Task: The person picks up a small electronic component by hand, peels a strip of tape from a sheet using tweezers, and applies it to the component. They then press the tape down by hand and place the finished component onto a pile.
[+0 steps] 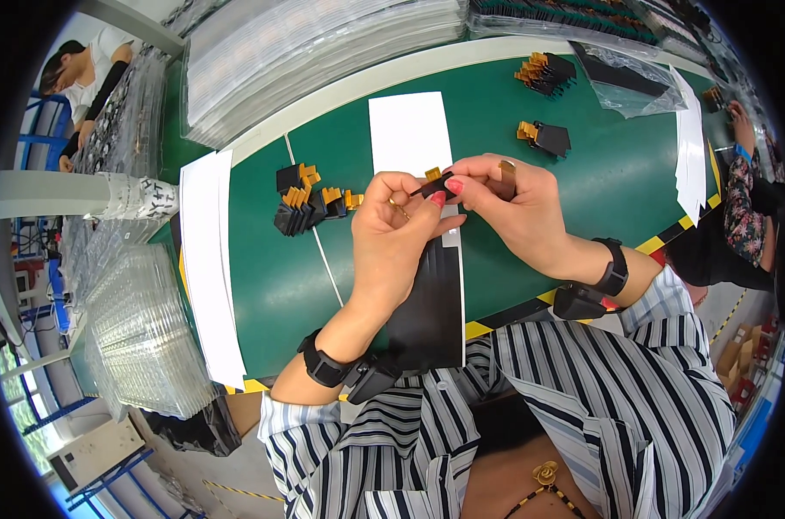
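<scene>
A small black panel with a gold flex cable is pinched between my two hands above the middle of the table. My left hand is closed on its left and lower edge with thumb and fingers. On the right edge, the thumb and forefinger of my right hand press together. A brown strip shows at the curled fingers of that hand; what it is I cannot tell. Beneath the hands lie a white sheet and a black sheet.
Left of my hands are piled several black panels with orange flex cables. More such panels sit at the far right, with a single one nearer. White papers, a plastic bag and stacked clear trays line the edges. Other people work at both sides.
</scene>
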Demonstrator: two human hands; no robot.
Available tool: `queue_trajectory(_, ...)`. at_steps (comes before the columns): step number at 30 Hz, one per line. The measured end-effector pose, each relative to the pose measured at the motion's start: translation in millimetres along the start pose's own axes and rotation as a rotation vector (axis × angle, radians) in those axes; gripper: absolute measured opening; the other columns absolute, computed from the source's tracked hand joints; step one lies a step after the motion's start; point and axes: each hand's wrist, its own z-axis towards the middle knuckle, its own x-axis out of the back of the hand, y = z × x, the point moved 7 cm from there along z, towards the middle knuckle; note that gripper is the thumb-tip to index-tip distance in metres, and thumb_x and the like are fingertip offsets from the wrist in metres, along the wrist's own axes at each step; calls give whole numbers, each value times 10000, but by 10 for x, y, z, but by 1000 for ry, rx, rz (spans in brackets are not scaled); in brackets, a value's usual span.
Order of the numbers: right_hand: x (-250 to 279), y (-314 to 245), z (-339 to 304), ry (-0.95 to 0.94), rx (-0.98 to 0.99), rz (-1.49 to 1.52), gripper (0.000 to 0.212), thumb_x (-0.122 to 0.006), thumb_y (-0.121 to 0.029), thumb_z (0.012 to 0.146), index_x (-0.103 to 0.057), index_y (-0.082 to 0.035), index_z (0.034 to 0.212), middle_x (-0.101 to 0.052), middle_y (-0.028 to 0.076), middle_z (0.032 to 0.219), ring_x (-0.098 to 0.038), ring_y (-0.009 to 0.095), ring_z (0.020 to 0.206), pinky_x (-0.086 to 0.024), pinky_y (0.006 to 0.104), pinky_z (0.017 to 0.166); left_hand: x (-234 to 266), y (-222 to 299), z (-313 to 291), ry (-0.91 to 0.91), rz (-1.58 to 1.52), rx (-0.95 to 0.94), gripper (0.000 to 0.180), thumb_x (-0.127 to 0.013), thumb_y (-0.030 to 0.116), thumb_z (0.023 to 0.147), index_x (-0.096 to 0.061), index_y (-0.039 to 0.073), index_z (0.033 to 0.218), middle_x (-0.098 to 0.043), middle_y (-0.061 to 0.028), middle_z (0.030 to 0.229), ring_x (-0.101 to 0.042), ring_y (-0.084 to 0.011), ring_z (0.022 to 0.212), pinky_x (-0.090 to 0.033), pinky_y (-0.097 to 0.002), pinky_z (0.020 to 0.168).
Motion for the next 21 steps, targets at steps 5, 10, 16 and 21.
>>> queue_trajectory(5, 40, -41, 20, 37, -24, -3, 120, -578, -25, 803, -582, 25, 911, -583, -5, 769, -487, 16, 644, -381, 145, 543, 107, 192, -53, 121, 321, -285, 142, -580, -32, 766, -475, 7, 852, -532, -24, 803, -537, -105, 805, -450, -222, 694)
queue_trajectory(10, 30, -74, 13, 48, 59, -15, 101, -582, -28, 801, -585, 20, 890, -572, -19, 752, -456, 0, 625, -346, 145, 515, 123, 335, -93, 197, 626, -440, 100, -647, 31, 734, -565, 7, 786, -560, -23, 837, -504, -84, 761, -408, -211, 670)
queue_trajectory(16, 12, -108, 20, 10, 110, -106, 93, -576, -13, 794, -583, 7, 885, -550, -23, 743, -426, 4, 590, -331, 156, 494, 125, 318, -64, 143, 610, -427, 83, -636, 45, 742, -606, 16, 814, -576, -30, 831, -505, -82, 726, -406, -218, 685)
queue_trajectory(21, -9, -142, 35, -10, 213, -206, 88, -557, 5, 792, -586, -4, 874, -529, -7, 743, -400, 15, 567, -316, 163, 478, 119, 228, -30, 78, 533, -261, 83, -598, 29, 761, -594, 0, 839, -579, -13, 811, -505, -72, 719, -403, -205, 684)
